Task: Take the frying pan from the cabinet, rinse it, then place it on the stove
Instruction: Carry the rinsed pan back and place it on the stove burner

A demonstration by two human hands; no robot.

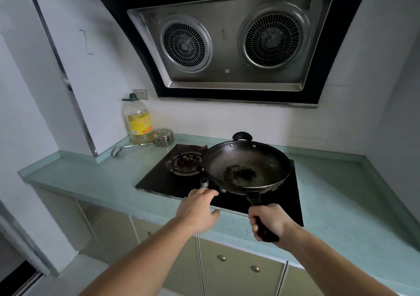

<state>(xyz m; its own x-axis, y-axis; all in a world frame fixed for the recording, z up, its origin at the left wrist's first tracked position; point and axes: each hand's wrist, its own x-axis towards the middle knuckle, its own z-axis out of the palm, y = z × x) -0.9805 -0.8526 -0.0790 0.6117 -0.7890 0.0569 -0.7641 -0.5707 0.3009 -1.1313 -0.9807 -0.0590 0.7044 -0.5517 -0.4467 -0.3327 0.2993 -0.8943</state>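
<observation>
On the black stove [159, 182] sits a dark frying pan [246, 167] — worn, scorched centre; right hand [269, 222] grips its handle, left hand [200, 207] open, empty.

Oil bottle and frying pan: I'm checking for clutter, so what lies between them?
In the head view, a small steel tin, then the bare left burner.

Both bare arms reach forward from the bottom, pointing toward 12 o'clock. The left hand [200, 207] is stretched out flat, palm down, with its fingers [210, 193] loose and a little spread, holding nothing. The right hand [269, 222] is curled into a tight fist around a black handle [261, 218], knuckles up.
</observation>
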